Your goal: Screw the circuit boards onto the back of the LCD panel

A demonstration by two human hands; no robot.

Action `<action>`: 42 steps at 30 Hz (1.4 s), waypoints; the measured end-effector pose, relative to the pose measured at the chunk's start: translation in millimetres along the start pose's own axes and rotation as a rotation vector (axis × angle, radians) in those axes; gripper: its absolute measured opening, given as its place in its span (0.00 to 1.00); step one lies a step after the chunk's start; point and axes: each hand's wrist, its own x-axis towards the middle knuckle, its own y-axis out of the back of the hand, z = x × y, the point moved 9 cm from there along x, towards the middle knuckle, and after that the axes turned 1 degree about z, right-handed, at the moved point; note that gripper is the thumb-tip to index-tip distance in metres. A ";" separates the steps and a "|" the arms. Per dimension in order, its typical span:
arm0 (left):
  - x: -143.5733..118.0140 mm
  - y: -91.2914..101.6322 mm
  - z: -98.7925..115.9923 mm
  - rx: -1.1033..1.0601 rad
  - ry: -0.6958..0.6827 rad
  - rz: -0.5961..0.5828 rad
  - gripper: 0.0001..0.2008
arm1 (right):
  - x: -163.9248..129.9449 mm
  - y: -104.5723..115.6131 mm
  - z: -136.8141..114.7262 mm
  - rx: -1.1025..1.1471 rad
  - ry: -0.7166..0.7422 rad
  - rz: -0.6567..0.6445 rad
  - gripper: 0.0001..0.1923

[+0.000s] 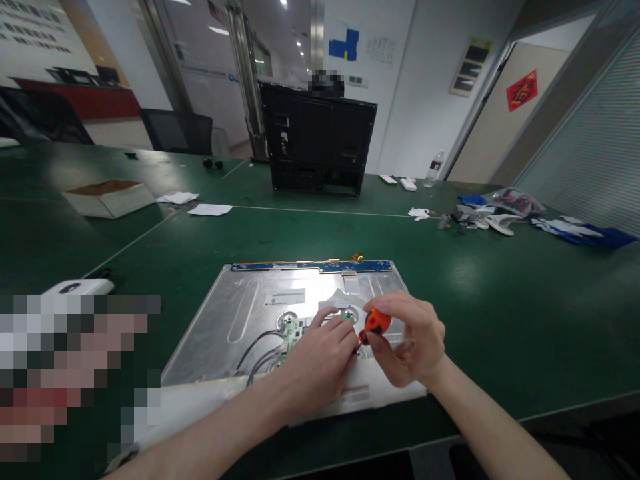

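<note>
A silvery display panel [210,347] lies on the green table with its metal back up. A green circuit board [294,327] sits on that back, with dark cables [254,347] running from its left side. Over the board rests my left hand [327,347], palm down, fingers a little apart and tips on or close to its surface; the thumb is hidden. My right hand [413,333] pinches the orange-and-black handle of a screwdriver [379,322], its shaft slanting down beside my left fingers. The screwdriver's tip is hard to see. A blue circuit strip [310,267] lines the panel's far edge.
A black monitor housing [320,137] stands upright farther back. To the left are an open cardboard box [110,199] and papers [210,209]. At the right lie tools and bags [515,201], blue-and-white gloves [583,230] and a water bottle [434,169]. A pixelated area covers the lower left.
</note>
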 end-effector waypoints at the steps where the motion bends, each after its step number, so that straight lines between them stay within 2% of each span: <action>1: 0.1 0.2 0.2 0.000 -0.002 0.000 0.07 | 0.2 -0.1 -0.1 -0.002 0.001 -0.002 0.22; 18: 0.1 -1.2 0.2 -0.002 -0.004 -0.038 0.08 | 1.9 -1.7 2.0 -0.026 -0.028 -0.025 0.21; 24: 0.4 -5.5 0.3 0.036 0.004 -0.071 0.08 | 3.4 -3.4 4.2 -0.143 -0.032 -0.061 0.17; 28: 0.5 -5.8 0.7 0.059 0.018 -0.079 0.08 | 3.3 -4.8 6.2 -0.141 -0.046 -0.081 0.15; 42: -1.2 -6.8 0.5 0.032 0.003 -0.078 0.10 | 1.7 -4.2 9.7 -0.228 -0.088 -0.084 0.17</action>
